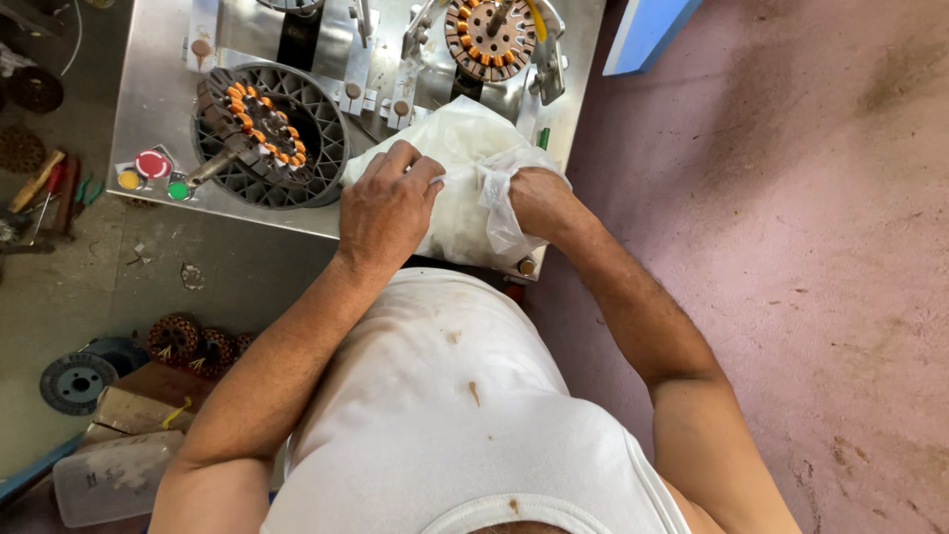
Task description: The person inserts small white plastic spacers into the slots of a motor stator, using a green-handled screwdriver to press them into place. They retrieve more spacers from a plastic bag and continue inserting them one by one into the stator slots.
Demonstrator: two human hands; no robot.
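A thin white plastic bag (pixel 460 173) is being held on the front edge of a metal bench (pixel 158 94), right in front of the person. The left hand (pixel 388 206) is being laid on top of the bag, with its fingers bent down and pinching the plastic, so the bag is being kept from sliding. The right hand (pixel 539 201) is being pushed into the bag's open mouth; its fingers are being hidden by the plastic, so it cannot be told if they are open or closed. The mouth is being turned toward that hand, which makes reaching in easy. Just beside the bag, a round coil part with orange windings (pixel 259 124) is being kept on a grey ribbed holder (pixel 306 109). Another such part (pixel 489 38) is being gripped in a clamp behind the bag. Coloured buttons (pixel 151 168) are sitting at the bench corner.
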